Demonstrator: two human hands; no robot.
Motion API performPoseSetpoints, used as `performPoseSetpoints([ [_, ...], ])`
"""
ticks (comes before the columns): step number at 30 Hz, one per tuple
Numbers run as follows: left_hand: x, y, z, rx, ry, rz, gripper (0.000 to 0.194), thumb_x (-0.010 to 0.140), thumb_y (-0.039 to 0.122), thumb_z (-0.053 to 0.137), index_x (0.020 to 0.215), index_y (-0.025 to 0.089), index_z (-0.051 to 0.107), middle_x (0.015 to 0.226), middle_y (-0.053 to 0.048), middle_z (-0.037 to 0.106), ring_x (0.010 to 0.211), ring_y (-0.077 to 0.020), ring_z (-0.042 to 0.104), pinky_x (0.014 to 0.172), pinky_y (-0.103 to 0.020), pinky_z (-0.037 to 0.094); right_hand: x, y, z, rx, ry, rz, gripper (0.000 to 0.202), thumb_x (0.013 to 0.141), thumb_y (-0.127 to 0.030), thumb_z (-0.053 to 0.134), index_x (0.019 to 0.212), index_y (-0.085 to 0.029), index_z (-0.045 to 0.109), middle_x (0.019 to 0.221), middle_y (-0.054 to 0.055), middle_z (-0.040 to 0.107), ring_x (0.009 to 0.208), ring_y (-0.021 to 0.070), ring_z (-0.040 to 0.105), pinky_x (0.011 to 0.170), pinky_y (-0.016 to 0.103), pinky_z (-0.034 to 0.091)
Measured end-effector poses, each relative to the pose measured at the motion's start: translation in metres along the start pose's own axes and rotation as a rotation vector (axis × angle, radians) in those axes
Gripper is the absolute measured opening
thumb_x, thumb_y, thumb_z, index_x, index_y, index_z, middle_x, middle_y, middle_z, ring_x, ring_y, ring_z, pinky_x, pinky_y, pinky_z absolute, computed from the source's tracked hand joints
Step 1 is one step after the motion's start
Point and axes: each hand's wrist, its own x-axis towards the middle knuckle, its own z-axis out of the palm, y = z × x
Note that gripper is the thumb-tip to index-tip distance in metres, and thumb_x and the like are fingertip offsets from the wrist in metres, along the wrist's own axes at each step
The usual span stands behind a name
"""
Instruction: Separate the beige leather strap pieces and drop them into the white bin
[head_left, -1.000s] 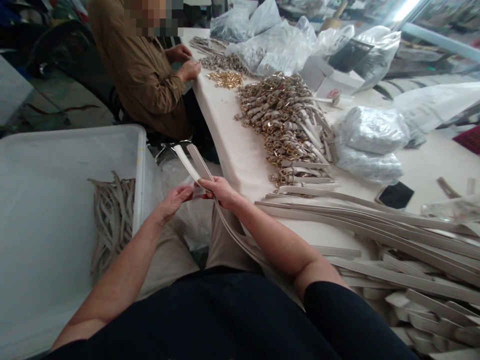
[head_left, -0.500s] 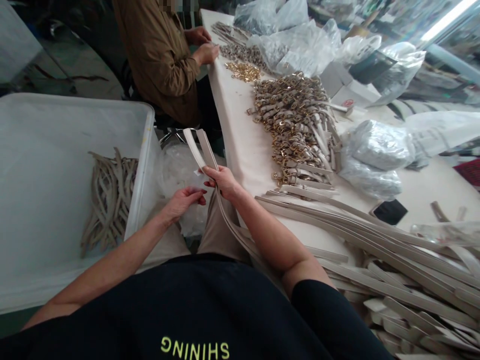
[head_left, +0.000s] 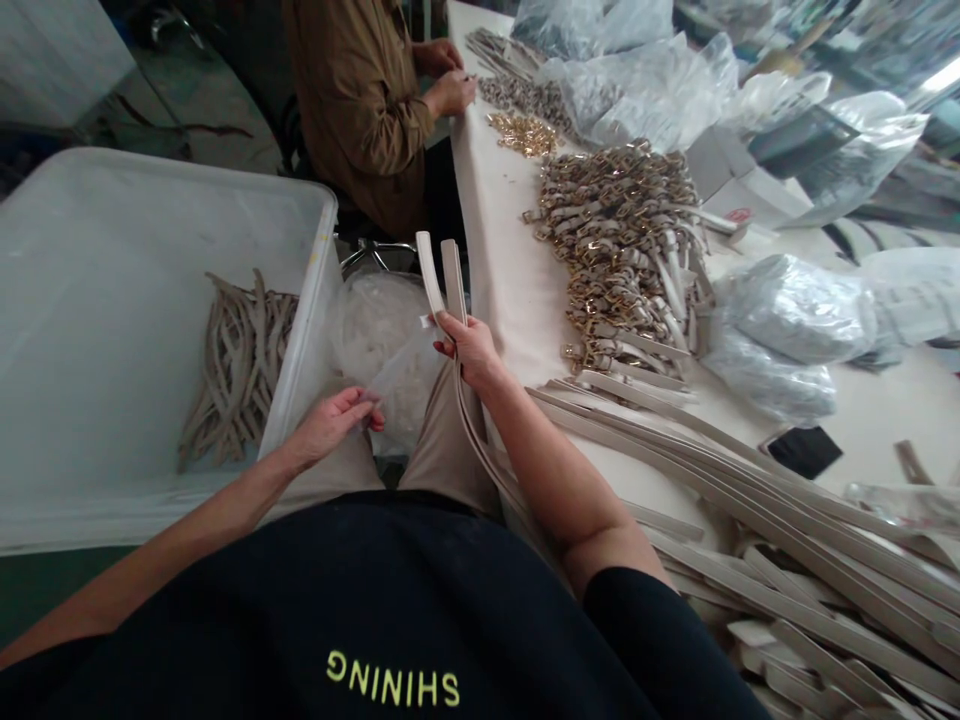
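Light beige straps stick up from my right hand, which is closed around them; their long ends hang down past my lap toward the table. A thin translucent strip stretches from beside the right hand's fingertips down to my left hand. The left fingers are pinched on the strip's lower end, left of and below the right hand. Under the strip, a clear plastic bag sits between the white bin and the table.
A white bin at left holds curved straps. On the table lie buckled straps, gold hardware, long straps and plastic-wrapped bundles. A person in a brown jacket sits at the table's far left edge.
My left hand has moved away from the right, down and to the left, and the translucent strip now spans between them. The whole view has shifted slightly.
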Motion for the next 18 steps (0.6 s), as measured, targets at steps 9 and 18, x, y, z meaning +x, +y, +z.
performPoseSetpoints([
  [9, 0.004, 0.005, -0.001, 0.361, -0.178, -0.080, 0.025, 0.066, 0.041, 0.072, 0.083, 0.024, 0.080, 0.072, -0.003, 0.076, 0.066, -0.0240, 0.068, 0.063, -0.031, 0.050, -0.008, 0.003, 0.006, -0.064, -0.079, -0.063, 0.025, 0.076, -0.037, 0.078, 0.079, -0.015, 0.066, 0.080, 0.002, 0.071, 0.044, 0.0028, 0.034, 0.059, 0.025, 0.053],
  [18, -0.004, 0.055, -0.048, -0.048, -0.070, -0.160, 0.018, 0.070, 0.032, 0.081, 0.067, 0.016, 0.074, 0.067, -0.006, 0.072, 0.061, -0.0171, 0.063, 0.064, -0.028, 0.051, -0.015, 0.002, 0.005, -0.105, -0.105, -0.047, 0.044, 0.068, -0.051, 0.080, 0.090, -0.014, 0.071, 0.065, -0.003, 0.063, 0.043, 0.0036, 0.032, 0.052, 0.025, 0.052],
])
